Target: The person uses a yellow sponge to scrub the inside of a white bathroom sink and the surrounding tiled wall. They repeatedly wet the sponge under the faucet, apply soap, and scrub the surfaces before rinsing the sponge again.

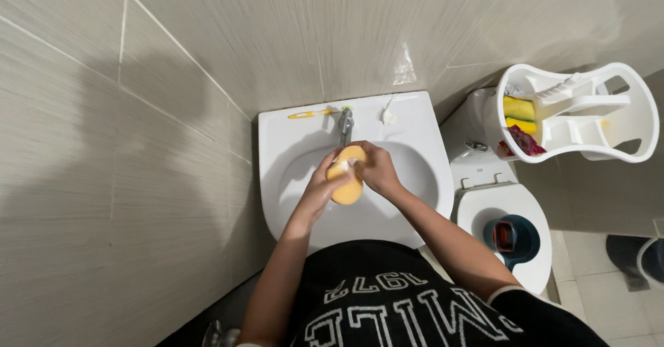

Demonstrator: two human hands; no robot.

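Observation:
Both hands are together over the basin of a white sink [415, 122]. My left hand [319, 189] cups a round yellow sponge [346, 181] from the left. My right hand [377, 168] presses on the same sponge from the right, with white foam between the fingers. A metal tap [345, 123] stands just behind the hands at the sink's back rim.
A yellow toothbrush [309, 114] and a small white item [389, 116] lie on the sink's back ledge. To the right are a white toilet [505, 205] with a dark blue cup [512, 240] on its lid, and a white caddy [577, 112] holding sponges. Tiled walls surround.

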